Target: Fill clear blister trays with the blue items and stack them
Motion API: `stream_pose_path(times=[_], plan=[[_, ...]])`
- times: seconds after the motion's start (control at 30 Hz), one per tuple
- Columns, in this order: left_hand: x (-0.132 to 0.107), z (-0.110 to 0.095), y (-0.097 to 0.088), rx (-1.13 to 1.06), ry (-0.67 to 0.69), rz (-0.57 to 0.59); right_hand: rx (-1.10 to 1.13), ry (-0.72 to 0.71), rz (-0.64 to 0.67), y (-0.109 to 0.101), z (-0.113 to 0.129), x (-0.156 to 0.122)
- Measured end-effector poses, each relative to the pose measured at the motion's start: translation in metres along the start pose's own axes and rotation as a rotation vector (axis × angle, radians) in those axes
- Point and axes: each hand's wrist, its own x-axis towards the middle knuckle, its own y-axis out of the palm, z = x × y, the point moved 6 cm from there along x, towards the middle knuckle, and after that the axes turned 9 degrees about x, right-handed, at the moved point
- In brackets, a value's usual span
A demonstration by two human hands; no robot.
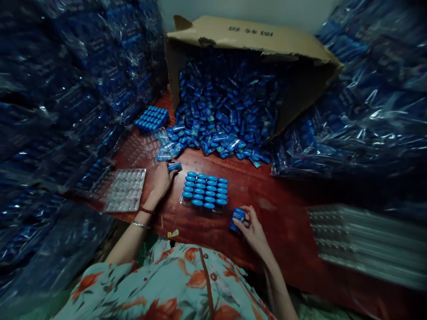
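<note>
My left hand (pixel 162 178) is closed on a small blue container (pixel 175 167) lying on its side, just left of the part-filled tray. In my right hand (pixel 250 224) is another blue container (pixel 238 218) with a printed label, gripped between thumb and fingers near the table's front edge. Between the hands sits a clear plastic tray (pixel 182 200) holding rows of upright containers with blue oval tops (pixel 209 189). Its front row has gaps at the corners. What the containers hold inside cannot be seen.
A cardboard box (pixel 253 31) lies on its side, spilling blue containers (pixel 227 115) onto the red-brown table (pixel 263 191). A filled block (pixel 151 118) stands back left. Clear trays (pixel 125 190) lie left; stacked trays (pixel 367 240) lie right. Plastic-wrapped blue packs (pixel 376 111) wall both sides.
</note>
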Motion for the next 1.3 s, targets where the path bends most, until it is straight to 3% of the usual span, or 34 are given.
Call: stream_pose_path(times=[0.1, 0.2, 0.33, 0.47, 0.63, 0.77, 0.83, 0.9, 1.1, 1.2, 1.3], plan=[[-0.019, 0.007, -0.004, -0.231, 0.021, 0.052, 0.203, 0.005, -0.043, 0.011, 0.001, -0.008], [-0.05, 0.023, -0.014, -0.375, -0.084, 0.08, 0.284, 0.022, -0.129, 0.016, -0.006, -0.006], [-0.097, 0.032, -0.023, -0.548, -0.215, 0.142, 0.246, 0.071, -0.198, 0.012, -0.021, 0.003], [-0.133, 0.021, -0.021, -0.651, -0.268, 0.217, 0.181, 0.098, -0.19, 0.001, -0.025, 0.002], [-0.139, 0.003, -0.012, -0.766, -0.253, 0.235, 0.192, 0.184, -0.129, 0.0, -0.021, -0.007], [-0.131, -0.002, -0.01, -0.721, -0.201, 0.262, 0.287, 0.232, 0.057, 0.015, -0.022, -0.015], [-0.129, -0.001, -0.011, -0.692, -0.199, 0.262, 0.218, 0.235, 0.104, 0.017, -0.024, -0.019], [-0.128, 0.0, -0.011, -0.695, -0.202, 0.254, 0.036, 0.151, 0.067, 0.011, -0.02, -0.021], [-0.133, 0.002, 0.006, -0.875, -0.191, 0.273, -0.442, -0.331, -0.017, 0.013, 0.025, -0.013], [-0.136, 0.005, 0.015, -0.945, -0.207, 0.266, -0.643, -0.451, 0.003, 0.027, 0.039, -0.005], [-0.136, 0.007, 0.013, -0.875, -0.186, 0.202, -0.869, -0.459, 0.047, 0.039, 0.044, 0.002]])
